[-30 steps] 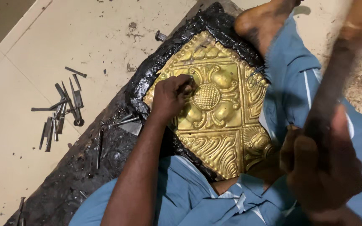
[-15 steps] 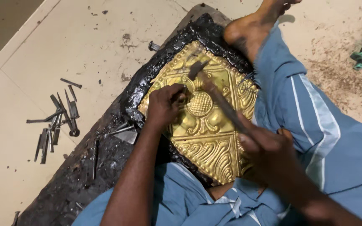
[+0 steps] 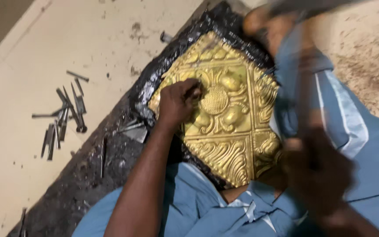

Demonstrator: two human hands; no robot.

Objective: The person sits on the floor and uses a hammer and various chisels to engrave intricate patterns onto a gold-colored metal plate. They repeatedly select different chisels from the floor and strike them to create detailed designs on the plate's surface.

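One black pitch bed (image 3: pixel 110 162) on the floor carries one embossed brass panel (image 3: pixel 229 127), which lies between the worker's legs. Its central flower, scroll borders and corner panels stand fully raised; what remains looks like fine detail beside the hatched boss. The left hand (image 3: pixel 178 103) is closed around a small punch set against the metal. The right hand (image 3: pixel 319 173), blurred, grips a hammer handle. Roughly a dozen spare steel punches (image 3: pixel 64 118) lie on the floor nearby.
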